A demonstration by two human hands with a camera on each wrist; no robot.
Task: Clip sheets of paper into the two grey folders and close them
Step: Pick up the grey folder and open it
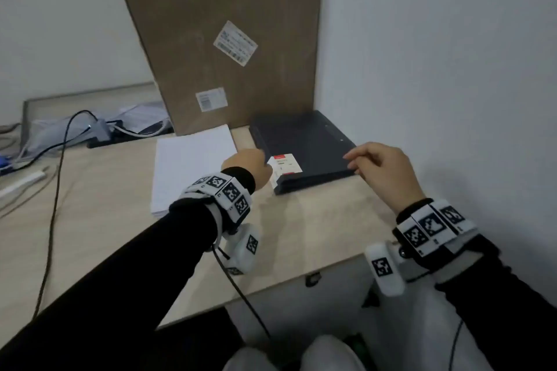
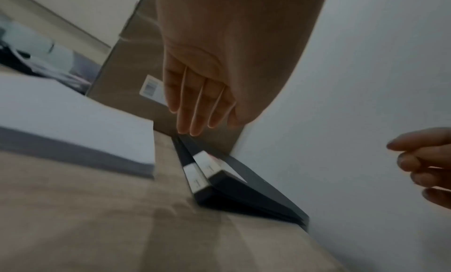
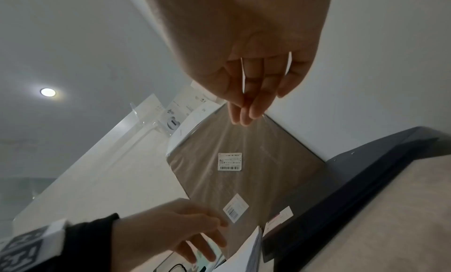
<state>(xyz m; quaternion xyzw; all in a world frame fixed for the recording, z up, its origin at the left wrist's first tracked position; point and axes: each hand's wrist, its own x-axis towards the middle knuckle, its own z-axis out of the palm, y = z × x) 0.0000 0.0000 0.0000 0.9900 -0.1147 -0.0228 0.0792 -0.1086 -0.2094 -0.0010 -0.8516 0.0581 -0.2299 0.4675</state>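
Two dark grey folders [image 1: 304, 141] lie shut and stacked flat on the table's far right, against the wall. Each has a white label on its spine [image 2: 197, 172]. A stack of white paper [image 1: 190, 166] lies just left of them. My left hand [image 1: 245, 164] hovers over the folders' left edge by the label. Its fingers [image 2: 195, 106] are straight and hold nothing. My right hand [image 1: 376, 166] hangs at the folders' near right corner [image 3: 354, 179]. Its fingers [image 3: 246, 102] are loosely bent together and grip nothing.
A tall brown cardboard box [image 1: 223, 33] leans upright behind the paper and folders. Cables [image 1: 60, 141] and plastic bags clutter the far left of the beige table [image 1: 120, 235]. A white wall [image 1: 437, 69] closes off the right side.
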